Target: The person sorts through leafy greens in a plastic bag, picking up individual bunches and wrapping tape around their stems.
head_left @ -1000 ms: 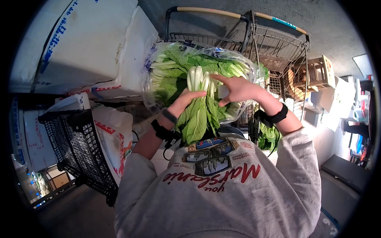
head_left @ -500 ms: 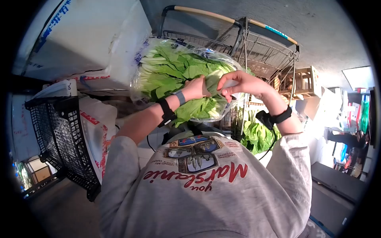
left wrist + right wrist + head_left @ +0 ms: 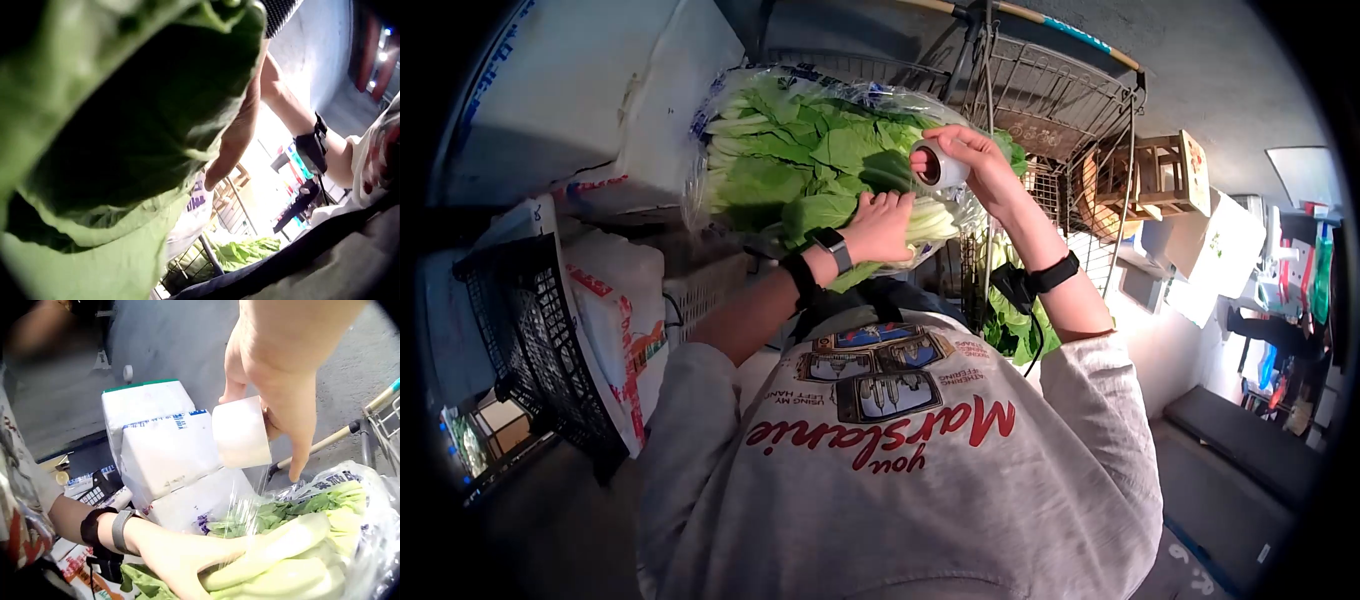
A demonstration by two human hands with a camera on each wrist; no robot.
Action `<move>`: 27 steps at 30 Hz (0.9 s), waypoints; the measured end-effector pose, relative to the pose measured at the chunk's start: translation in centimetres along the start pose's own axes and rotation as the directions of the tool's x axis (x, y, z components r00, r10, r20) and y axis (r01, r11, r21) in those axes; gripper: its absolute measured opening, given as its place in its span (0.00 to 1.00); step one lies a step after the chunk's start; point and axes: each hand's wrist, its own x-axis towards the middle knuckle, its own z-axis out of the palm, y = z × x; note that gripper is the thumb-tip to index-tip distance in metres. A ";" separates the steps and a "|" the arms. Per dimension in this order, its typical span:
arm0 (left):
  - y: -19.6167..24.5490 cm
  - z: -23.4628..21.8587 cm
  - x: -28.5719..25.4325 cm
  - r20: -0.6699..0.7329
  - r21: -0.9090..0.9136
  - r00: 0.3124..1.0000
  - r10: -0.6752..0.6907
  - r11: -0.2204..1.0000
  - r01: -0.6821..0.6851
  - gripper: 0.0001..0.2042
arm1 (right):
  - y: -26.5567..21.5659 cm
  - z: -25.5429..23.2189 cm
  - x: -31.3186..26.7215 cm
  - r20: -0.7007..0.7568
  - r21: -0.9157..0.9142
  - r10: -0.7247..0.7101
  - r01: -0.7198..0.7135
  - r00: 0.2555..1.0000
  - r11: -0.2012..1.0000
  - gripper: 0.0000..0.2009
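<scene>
Pale-stemmed bunch of leafy greens [image 3: 281,553] sits at the near right corner of the clear, blue-printed plastic bag [image 3: 379,515] of greens, my left hand [image 3: 880,226] grasping it round the stems. My right hand [image 3: 978,165] grips a white tape roll [image 3: 946,168] above, fingers in its core, clear strip [image 3: 248,509] running down toward the stems.

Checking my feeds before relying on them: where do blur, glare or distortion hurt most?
Head: fisheye bending, black corners, a glaring pale box at right. Left wrist: nearest leaf out of focus, deep shadow beside it. Right wrist: roll fairly clear, bright streaks on the film below it, dark blur at upper left.
</scene>
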 end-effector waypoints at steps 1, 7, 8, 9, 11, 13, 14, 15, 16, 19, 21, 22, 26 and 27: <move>-0.4 -0.1 0.0 0.071 -0.031 0.997 -0.006 0.999 0.008 0.45 | 0.0 -0.1 0.0 0.010 0.000 0.004 -0.004 1.000 1.000 0.13; 0.3 1.0 -1.2 -0.102 -0.097 0.989 -0.108 0.990 0.098 0.45 | -1.1 -0.2 1.7 0.242 0.066 -0.034 0.018 0.970 0.998 0.18; 0.7 1.0 -1.7 -0.136 -0.060 0.985 -0.109 0.993 0.101 0.44 | -1.0 -0.3 2.4 0.260 0.058 -0.025 0.011 0.965 0.998 0.18; 0.9 1.2 -2.1 -0.212 -0.039 0.973 -0.097 0.995 0.091 0.42 | -0.9 -0.3 3.1 0.282 0.091 -0.011 -0.015 0.959 0.996 0.18; 1.0 1.4 -2.7 -0.296 -0.027 0.949 -0.111 0.994 0.108 0.41 | -0.4 -0.3 4.4 0.322 0.090 0.020 -0.052 0.947 0.995 0.20; 1.3 0.8 -3.5 -0.367 -0.019 0.918 -0.148 0.988 0.152 0.40 | 0.1 -0.7 5.7 0.320 0.047 0.066 -0.086 0.945 0.995 0.20; 1.2 0.3 -3.9 -0.370 -0.016 0.916 -0.158 0.986 0.164 0.40 | 0.3 -0.9 6.3 0.301 0.011 0.105 -0.113 0.948 0.994 0.20; 1.1 -0.2 -4.5 -0.434 -0.034 0.890 -0.143 0.989 0.142 0.40 | 0.1 -0.9 6.7 0.322 0.091 0.175 -0.215 0.931 0.972 0.24; 1.1 -0.8 -4.9 -0.495 -0.048 0.860 -0.126 0.992 0.117 0.40 | 0.5 -1.2 7.4 0.330 0.093 0.175 -0.216 0.928 0.972 0.24; 1.2 -2.9 -6.2 -0.528 -0.040 0.841 -0.116 0.993 0.112 0.43 | 2.4 -1.9 8.9 0.372 -0.098 0.331 -0.318 0.867 0.943 0.33; 0.7 -3.9 -6.8 -0.581 -0.016 0.811 -0.070 0.997 0.075 0.47 | 4.0 -1.9 9.4 0.436 -0.182 0.368 -0.320 0.821 0.930 0.33; 0.4 -4.4 -7.1 -0.582 -0.007 0.810 -0.068 0.997 0.079 0.47 | 4.6 -1.8 9.7 0.489 -0.269 0.413 -0.317 0.769 0.909 0.34; 0.0 -6.3 -8.1 -0.574 -0.135 0.813 -0.101 0.991 0.027 0.50 | 5.7 -0.5 8.8 0.570 -0.367 0.212 0.015 0.794 0.930 0.35; -0.2 -6.6 -8.3 -0.574 -0.161 0.814 -0.095 0.987 0.001 0.51 | 5.2 0.0 8.4 0.583 -0.352 0.236 -0.020 0.777 0.936 0.39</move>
